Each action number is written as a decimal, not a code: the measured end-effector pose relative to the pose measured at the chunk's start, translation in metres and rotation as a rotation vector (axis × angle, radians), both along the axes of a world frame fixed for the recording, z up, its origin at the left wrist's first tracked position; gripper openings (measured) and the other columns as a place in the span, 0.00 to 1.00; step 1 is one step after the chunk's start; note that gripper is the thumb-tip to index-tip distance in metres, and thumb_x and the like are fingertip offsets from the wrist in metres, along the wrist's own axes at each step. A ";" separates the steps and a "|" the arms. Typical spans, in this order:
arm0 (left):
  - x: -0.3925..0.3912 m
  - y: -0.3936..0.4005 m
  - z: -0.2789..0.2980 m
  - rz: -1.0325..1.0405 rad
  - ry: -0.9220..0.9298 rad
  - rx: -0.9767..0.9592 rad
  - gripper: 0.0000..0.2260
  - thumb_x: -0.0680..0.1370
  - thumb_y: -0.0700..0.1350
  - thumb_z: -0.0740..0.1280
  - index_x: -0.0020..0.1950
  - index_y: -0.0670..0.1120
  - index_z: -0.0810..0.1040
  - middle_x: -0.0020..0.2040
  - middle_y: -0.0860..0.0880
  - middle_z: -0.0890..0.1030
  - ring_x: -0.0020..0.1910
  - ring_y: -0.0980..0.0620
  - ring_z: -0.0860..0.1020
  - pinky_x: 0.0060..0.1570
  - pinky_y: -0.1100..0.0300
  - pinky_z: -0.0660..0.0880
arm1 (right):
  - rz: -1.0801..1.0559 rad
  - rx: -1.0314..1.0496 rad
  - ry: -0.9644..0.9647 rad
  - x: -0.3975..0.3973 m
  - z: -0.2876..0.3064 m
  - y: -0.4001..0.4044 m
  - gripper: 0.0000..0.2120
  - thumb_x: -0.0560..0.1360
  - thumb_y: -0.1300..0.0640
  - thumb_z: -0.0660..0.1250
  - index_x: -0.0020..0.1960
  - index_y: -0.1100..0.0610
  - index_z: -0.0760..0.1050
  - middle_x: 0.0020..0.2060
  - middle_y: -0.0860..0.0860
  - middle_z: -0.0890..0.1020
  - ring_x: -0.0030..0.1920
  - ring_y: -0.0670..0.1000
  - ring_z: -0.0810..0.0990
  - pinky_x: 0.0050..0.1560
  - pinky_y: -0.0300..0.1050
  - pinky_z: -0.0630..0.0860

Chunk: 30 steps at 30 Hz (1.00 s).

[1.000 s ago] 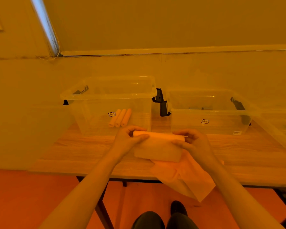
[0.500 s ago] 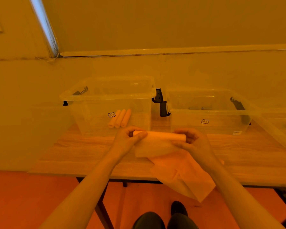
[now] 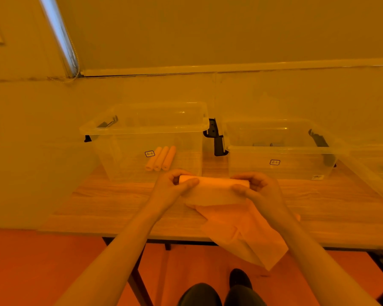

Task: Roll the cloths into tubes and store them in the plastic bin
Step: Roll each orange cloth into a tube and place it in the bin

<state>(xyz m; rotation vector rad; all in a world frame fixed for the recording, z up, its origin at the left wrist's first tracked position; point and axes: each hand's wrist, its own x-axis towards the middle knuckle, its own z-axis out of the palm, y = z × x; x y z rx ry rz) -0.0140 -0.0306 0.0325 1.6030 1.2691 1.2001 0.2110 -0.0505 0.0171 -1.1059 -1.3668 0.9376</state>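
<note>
— What have your hands got just now?

— My left hand grips the left end of a half-rolled cloth, thumb curled over the front of the tube, the other fingers wrapped behind it. My right hand grips the right end the same way, thumb in front, fingers bent round the back. Both hands are clamped on that 1 cloth.

— How far rolled is it?

— The far edge is a tube; a short flap hangs from it toward me.

— And where is it?

— Just above the wooden table, near its middle, in front of the gap between 2 clear bins.

— Anything under it?

— More loose cloths lie flat beneath the flap, 1 corner drooping over the table's near edge.

— What's in the bins?

— The left plastic bin holds 3 rolled cloths lying side by side on its floor, touching. The right bin has something dark at the back; I cannot tell what. Both carry a small label on the front wall.
</note>
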 end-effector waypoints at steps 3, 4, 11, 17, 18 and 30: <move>-0.002 -0.001 -0.002 -0.049 -0.004 0.024 0.10 0.71 0.41 0.73 0.47 0.54 0.80 0.48 0.58 0.79 0.47 0.62 0.77 0.42 0.67 0.78 | -0.051 0.011 -0.017 -0.003 0.000 0.000 0.06 0.72 0.59 0.71 0.46 0.50 0.80 0.45 0.46 0.82 0.42 0.42 0.81 0.36 0.34 0.77; -0.003 -0.001 -0.002 -0.059 0.006 0.031 0.11 0.70 0.41 0.74 0.48 0.54 0.79 0.49 0.58 0.79 0.49 0.61 0.77 0.43 0.66 0.78 | -0.076 0.013 -0.019 -0.003 0.000 0.001 0.05 0.73 0.58 0.70 0.45 0.48 0.80 0.44 0.46 0.82 0.43 0.42 0.81 0.36 0.35 0.75; 0.001 -0.001 -0.002 -0.035 0.036 0.011 0.05 0.74 0.44 0.70 0.47 0.54 0.78 0.47 0.56 0.78 0.47 0.59 0.76 0.40 0.66 0.75 | -0.064 -0.022 0.024 0.000 0.001 0.000 0.10 0.69 0.59 0.73 0.49 0.50 0.79 0.46 0.45 0.82 0.47 0.42 0.80 0.37 0.33 0.78; 0.000 -0.001 -0.003 -0.081 -0.011 -0.014 0.07 0.71 0.41 0.72 0.46 0.51 0.81 0.48 0.56 0.81 0.47 0.61 0.79 0.38 0.71 0.76 | -0.108 -0.004 0.001 -0.002 0.000 0.004 0.06 0.71 0.58 0.71 0.48 0.54 0.79 0.44 0.49 0.83 0.44 0.45 0.81 0.34 0.34 0.78; 0.000 -0.001 -0.003 -0.097 0.010 -0.013 0.09 0.70 0.41 0.73 0.47 0.51 0.81 0.49 0.56 0.81 0.47 0.64 0.78 0.39 0.71 0.75 | -0.116 0.002 -0.006 -0.003 0.000 0.004 0.06 0.72 0.57 0.71 0.48 0.54 0.79 0.44 0.49 0.82 0.44 0.45 0.81 0.34 0.33 0.78; -0.003 -0.001 -0.005 -0.120 0.018 -0.032 0.10 0.73 0.40 0.71 0.51 0.53 0.79 0.51 0.54 0.80 0.42 0.62 0.80 0.37 0.67 0.77 | -0.094 0.011 0.098 -0.007 0.002 0.002 0.13 0.68 0.62 0.74 0.51 0.55 0.78 0.44 0.51 0.83 0.40 0.45 0.83 0.36 0.36 0.79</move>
